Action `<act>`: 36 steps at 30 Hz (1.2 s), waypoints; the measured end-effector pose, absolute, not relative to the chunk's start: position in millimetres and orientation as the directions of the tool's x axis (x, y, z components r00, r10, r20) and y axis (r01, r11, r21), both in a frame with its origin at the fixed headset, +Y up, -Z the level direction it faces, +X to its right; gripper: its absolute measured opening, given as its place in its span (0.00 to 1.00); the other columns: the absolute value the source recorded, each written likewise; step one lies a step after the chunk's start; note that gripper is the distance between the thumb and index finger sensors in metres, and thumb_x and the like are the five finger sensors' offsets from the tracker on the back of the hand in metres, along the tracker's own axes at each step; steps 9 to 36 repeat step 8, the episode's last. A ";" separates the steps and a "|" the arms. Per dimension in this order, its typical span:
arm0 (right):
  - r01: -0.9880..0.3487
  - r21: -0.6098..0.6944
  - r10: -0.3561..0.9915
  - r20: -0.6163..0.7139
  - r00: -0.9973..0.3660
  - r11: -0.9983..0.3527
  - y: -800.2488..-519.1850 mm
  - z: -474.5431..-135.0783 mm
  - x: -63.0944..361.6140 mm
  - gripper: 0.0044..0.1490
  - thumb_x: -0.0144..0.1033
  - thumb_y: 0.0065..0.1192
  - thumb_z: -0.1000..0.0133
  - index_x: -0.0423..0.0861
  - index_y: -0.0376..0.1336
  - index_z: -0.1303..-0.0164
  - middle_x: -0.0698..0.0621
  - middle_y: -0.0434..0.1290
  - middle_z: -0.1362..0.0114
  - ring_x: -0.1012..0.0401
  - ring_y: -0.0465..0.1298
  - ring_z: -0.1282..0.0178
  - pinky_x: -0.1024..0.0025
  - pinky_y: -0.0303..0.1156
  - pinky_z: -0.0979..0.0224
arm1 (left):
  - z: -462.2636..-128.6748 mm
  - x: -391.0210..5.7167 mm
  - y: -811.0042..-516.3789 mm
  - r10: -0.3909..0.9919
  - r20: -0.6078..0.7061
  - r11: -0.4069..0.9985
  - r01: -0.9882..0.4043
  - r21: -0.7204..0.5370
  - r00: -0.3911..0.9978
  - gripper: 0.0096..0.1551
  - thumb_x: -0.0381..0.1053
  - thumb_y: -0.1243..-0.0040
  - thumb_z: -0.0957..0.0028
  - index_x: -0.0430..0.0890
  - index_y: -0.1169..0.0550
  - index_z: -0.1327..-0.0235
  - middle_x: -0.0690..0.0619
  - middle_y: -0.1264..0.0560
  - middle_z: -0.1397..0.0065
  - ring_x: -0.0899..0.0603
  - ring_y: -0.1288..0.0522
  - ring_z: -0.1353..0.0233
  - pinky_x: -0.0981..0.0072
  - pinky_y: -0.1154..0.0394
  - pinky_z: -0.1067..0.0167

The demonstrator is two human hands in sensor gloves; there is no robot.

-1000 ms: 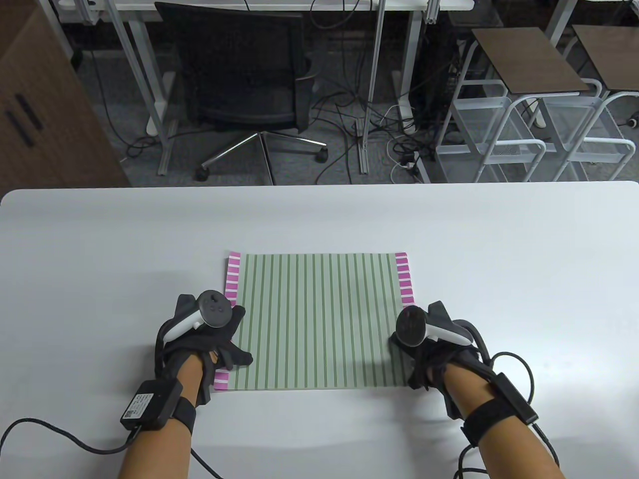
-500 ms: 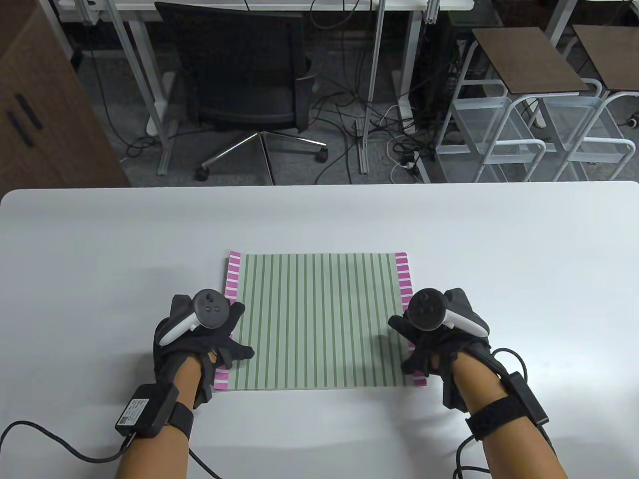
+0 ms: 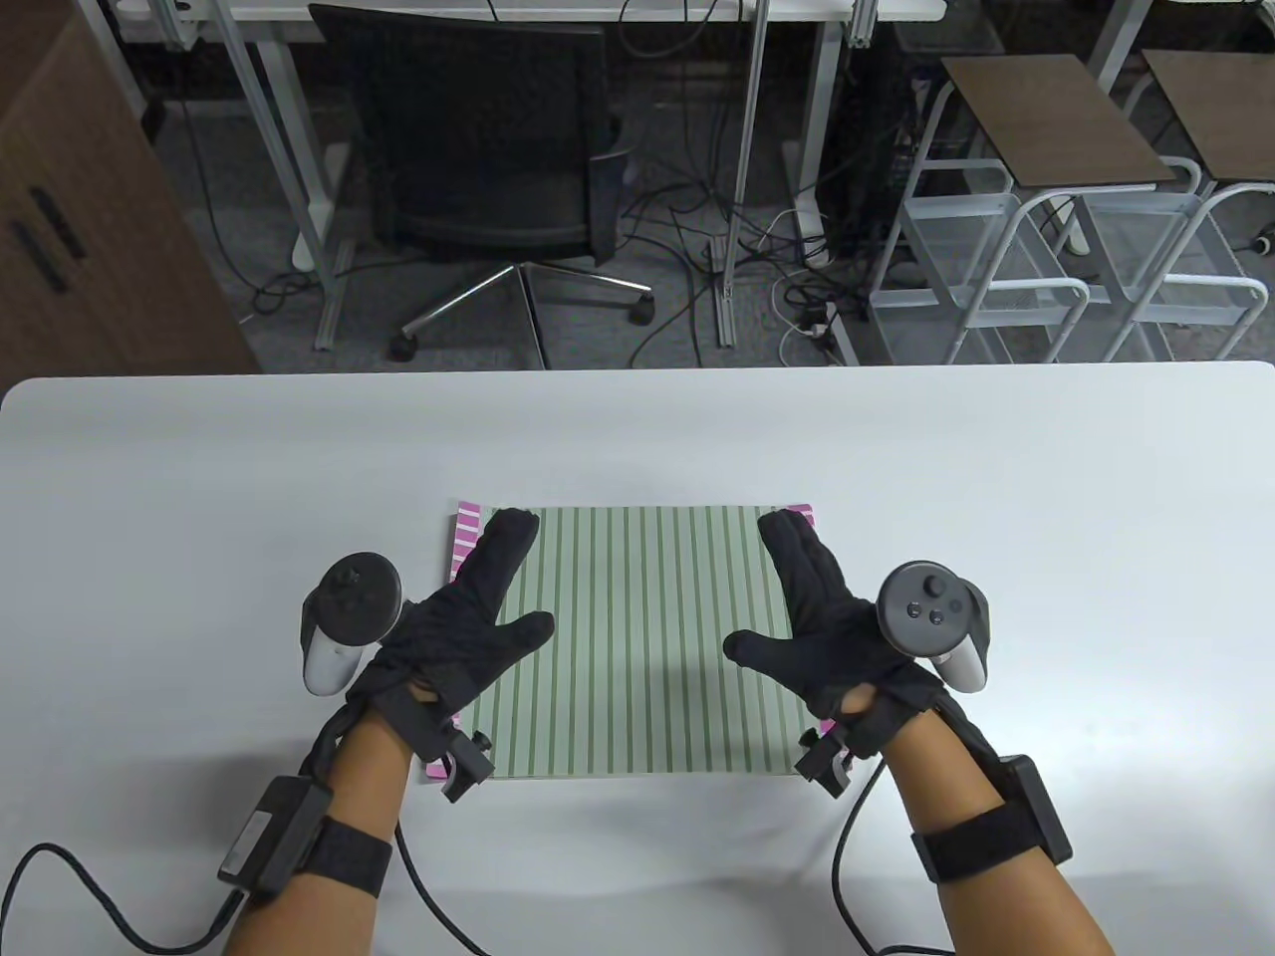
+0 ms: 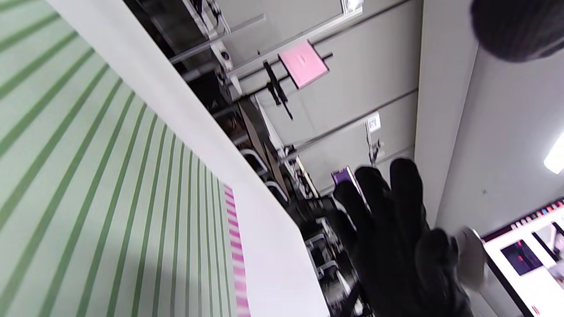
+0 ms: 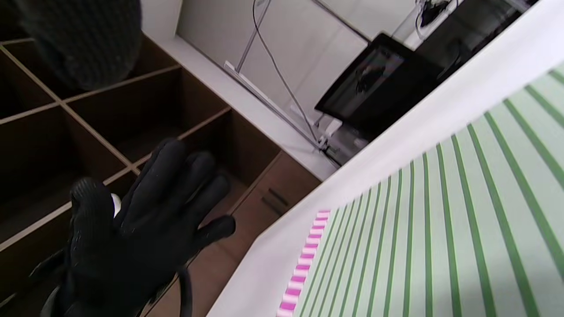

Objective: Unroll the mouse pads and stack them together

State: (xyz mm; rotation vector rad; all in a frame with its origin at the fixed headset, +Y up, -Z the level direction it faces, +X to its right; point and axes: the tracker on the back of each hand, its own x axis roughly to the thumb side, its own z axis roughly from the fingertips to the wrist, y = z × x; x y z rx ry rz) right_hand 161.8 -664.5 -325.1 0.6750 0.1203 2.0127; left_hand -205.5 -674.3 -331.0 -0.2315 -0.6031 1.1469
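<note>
A green-striped mouse pad [image 3: 637, 647] lies unrolled and flat in the middle of the white table [image 3: 637, 438]. It sits on a pink-striped pad whose edge shows at the far left [image 3: 464, 528] and far right [image 3: 803, 514]. My left hand [image 3: 483, 602] is over the pad's left edge, fingers stretched out, holding nothing. My right hand [image 3: 822, 602] mirrors it over the right edge, also empty. The left wrist view shows the green pad [image 4: 88, 198], the pink edge [image 4: 235, 251] and my right hand [image 4: 396, 246]. The right wrist view shows the pad [image 5: 440, 237] and my left hand [image 5: 141, 229].
Bare white table surrounds the pads on all sides. Beyond the far edge stand an office chair [image 3: 488, 149] and white wire carts [image 3: 1046, 269] on the floor. Cables trail from both wrists toward the table's near edge.
Both hands lifted off the pad's side edges, rolled outward and stretched their fingers open. The trackers swung to the outer sides. The pads have not moved.
</note>
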 end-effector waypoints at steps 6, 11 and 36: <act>-0.730 0.454 0.857 0.339 -0.390 -0.511 -682.1 -329.2 158.1 0.69 0.70 0.70 0.58 0.63 0.26 0.28 0.45 0.24 0.23 0.36 0.27 0.21 0.30 0.29 0.28 | -331.6 -200.7 -686.8 0.912 0.296 0.406 -0.720 -0.563 0.282 0.64 0.85 0.43 0.55 0.65 0.62 0.19 0.55 0.73 0.16 0.34 0.75 0.14 0.22 0.69 0.33; -0.737 0.453 0.862 0.333 -0.381 -0.501 -682.6 -329.5 157.7 0.70 0.70 0.70 0.58 0.63 0.26 0.28 0.45 0.24 0.23 0.36 0.27 0.21 0.30 0.29 0.28 | -331.7 -199.4 -686.6 0.911 0.297 0.409 -0.712 -0.570 0.286 0.64 0.85 0.43 0.55 0.64 0.62 0.19 0.55 0.72 0.16 0.34 0.75 0.14 0.22 0.69 0.33; -0.737 0.453 0.862 0.333 -0.381 -0.501 -682.6 -329.5 157.7 0.70 0.70 0.70 0.58 0.63 0.26 0.28 0.45 0.24 0.23 0.36 0.27 0.21 0.30 0.29 0.28 | -331.7 -199.4 -686.6 0.911 0.297 0.409 -0.712 -0.570 0.286 0.64 0.85 0.43 0.55 0.64 0.62 0.19 0.55 0.72 0.16 0.34 0.75 0.14 0.22 0.69 0.33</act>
